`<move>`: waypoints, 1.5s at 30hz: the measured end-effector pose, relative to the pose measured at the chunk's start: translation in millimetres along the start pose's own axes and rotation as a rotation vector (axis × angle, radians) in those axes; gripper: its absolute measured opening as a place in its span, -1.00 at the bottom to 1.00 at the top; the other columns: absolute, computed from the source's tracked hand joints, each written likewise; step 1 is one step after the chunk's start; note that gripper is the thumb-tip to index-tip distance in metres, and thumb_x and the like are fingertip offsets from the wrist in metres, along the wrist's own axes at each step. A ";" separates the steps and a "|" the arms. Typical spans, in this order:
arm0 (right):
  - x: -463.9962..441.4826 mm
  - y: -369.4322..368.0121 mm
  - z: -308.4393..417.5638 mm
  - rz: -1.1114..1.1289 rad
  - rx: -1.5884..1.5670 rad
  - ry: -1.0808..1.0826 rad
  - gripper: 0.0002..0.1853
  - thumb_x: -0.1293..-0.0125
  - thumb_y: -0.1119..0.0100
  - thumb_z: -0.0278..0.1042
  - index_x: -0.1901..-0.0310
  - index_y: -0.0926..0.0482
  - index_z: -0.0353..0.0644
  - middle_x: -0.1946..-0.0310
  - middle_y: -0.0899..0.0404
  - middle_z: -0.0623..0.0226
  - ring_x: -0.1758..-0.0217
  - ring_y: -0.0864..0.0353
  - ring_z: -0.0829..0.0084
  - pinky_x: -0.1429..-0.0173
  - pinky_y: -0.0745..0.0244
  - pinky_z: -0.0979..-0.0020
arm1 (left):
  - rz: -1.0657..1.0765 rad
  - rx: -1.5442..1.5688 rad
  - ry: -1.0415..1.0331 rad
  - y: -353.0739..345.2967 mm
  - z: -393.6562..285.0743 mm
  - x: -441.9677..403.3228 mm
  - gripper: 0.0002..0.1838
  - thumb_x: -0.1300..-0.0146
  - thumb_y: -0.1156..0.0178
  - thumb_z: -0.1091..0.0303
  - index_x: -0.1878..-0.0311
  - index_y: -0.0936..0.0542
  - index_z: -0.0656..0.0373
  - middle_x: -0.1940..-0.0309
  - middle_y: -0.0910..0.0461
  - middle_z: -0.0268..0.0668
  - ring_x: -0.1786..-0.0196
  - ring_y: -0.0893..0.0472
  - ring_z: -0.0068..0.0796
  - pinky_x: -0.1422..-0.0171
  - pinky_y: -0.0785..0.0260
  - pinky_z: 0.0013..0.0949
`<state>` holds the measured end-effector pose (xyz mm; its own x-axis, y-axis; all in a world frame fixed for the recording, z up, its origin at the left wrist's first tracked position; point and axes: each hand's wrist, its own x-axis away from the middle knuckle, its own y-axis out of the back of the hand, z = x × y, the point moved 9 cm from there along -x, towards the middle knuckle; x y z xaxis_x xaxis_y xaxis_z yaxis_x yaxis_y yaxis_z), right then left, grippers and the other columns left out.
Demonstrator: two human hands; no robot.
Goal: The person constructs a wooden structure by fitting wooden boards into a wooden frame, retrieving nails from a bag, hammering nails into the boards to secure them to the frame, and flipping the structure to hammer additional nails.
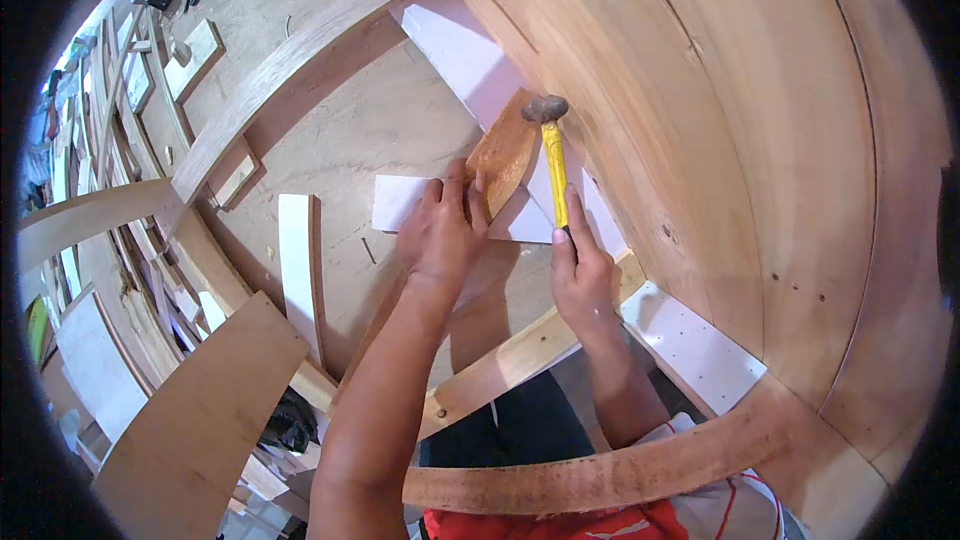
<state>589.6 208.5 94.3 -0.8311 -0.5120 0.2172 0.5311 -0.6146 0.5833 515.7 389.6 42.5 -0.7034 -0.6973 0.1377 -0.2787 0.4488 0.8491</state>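
My right hand (pixel 583 280) is closed round the dark grip of a hammer (pixel 555 170) with a yellow handle. The hammer's metal head is by the upper end of a curved brown piece of wood (pixel 508 150); whether they touch I cannot tell. Fingers of my left hand (pixel 440 225) grip the lower end of that piece. It stands at a slant across white-faced boards (pixel 465 55) along the base of a tall planked wooden side (pixel 640 120). Another white board (pixel 393 202) sticks out beside my left hand.
Curved wooden ribs (pixel 270 70) and a beam (pixel 505 355) frame the space round my arms. A curved brown rib (pixel 600 470) crosses in front of my body. A loose white strip (pixel 297 270) lies on the plywood. Many wood offcuts (pixel 130 270) are heaped at left.
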 end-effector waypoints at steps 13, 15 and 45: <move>7.8 19.9 22.9 -0.148 0.043 0.222 -0.41 -0.53 -0.01 -0.44 -0.55 -0.23 -0.12 -0.04 -0.61 -0.30 0.12 -0.74 -0.08 0.07 -0.59 0.15 | -0.012 0.014 0.004 0.7 -0.7 -0.5 -0.63 -0.41 -0.16 0.08 -0.21 -0.61 -0.05 0.25 -0.69 -0.13 0.26 -0.72 -0.02 0.26 -0.59 -0.01; 9.3 18.7 26.4 -0.229 0.103 0.364 -0.41 -0.52 -0.03 -0.43 -0.55 -0.23 -0.11 -0.01 -0.63 -0.28 0.16 -0.73 -0.12 0.11 -0.59 0.11 | -0.059 0.022 -0.039 3.4 -2.3 -0.6 -0.63 -0.41 -0.15 0.09 -0.20 -0.61 -0.04 0.25 -0.70 -0.13 0.27 -0.73 -0.03 0.27 -0.59 -0.02; 0.0 19.6 23.6 -0.167 0.083 0.351 -0.41 -0.54 0.02 -0.43 -0.56 -0.20 -0.07 0.17 -0.65 -0.27 0.13 -0.68 -0.25 0.12 -0.55 0.02 | -0.010 0.060 0.023 3.5 -2.1 -0.6 -0.61 -0.41 -0.14 0.11 -0.24 -0.59 -0.04 0.23 -0.66 -0.07 0.21 -0.69 0.05 0.17 -0.56 0.01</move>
<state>596.1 210.6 124.2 -0.7903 -0.5920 -0.1580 0.3664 -0.6634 0.6524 516.6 390.4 46.5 -0.6853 -0.7144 0.1413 -0.3250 0.4737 0.8185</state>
